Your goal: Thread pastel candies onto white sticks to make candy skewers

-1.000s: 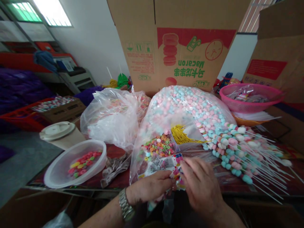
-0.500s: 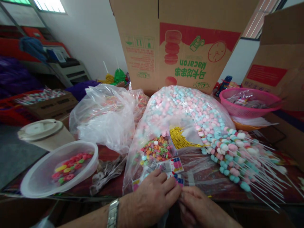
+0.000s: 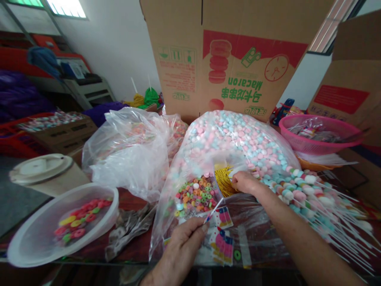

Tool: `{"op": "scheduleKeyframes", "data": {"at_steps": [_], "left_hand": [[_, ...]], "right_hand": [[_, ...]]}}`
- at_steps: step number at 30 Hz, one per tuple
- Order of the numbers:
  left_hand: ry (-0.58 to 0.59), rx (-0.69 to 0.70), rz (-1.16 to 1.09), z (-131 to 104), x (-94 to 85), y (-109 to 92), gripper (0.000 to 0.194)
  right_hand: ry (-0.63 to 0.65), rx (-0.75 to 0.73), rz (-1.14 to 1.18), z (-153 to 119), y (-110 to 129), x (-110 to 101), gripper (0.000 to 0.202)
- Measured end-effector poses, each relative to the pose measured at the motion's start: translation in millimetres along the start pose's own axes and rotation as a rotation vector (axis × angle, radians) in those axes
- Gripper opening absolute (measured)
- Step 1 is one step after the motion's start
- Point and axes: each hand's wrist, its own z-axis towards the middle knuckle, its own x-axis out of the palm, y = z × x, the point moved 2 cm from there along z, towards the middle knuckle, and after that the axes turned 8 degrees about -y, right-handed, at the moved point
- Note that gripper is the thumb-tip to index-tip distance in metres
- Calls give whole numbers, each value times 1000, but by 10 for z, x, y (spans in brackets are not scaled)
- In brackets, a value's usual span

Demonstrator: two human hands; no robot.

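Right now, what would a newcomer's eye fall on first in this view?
Probably the big clear bag of pastel candies, bulging in the middle of the view. Behind it stands a large cardboard box with upside-down "Macaron" lettering. Lower down, the left hand holds a white stick, while the right hand is at a bunch of gold strips.

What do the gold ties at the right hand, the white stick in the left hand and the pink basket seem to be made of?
Gold ties: shiny metallic-looking foil or plastic, judging by their yellow gleam; any wire core is hidden.
White stick: smooth plastic or rolled paper; straight and pale, too small to settle.
Pink basket: probably moulded plastic, slightly glossy, with even colour and perforated walls.
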Motion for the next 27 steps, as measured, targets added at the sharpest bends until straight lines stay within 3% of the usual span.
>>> {"op": "scheduleKeyframes", "data": {"at_steps": [4, 8, 17, 23, 27], "left_hand": [[-33, -149, -107, 42, -53, 9, 28], [-53, -230, -230, 29, 7, -51, 22], [-30, -261, -253, -13, 39, 20, 25], [-65, -320, -273, -7, 10, -24, 26], [-61, -333, -325, 18, 49, -82, 27]], "right_hand": [[-33, -8, -26, -67, -41, -176, 17], [-68, 9, -54, -116, -108, -292, 22], [125, 125, -86, 51, 171, 69, 28], [37, 95, 60, 34, 47, -214, 24], [-53, 84, 217, -184, 37, -423, 28]]}}
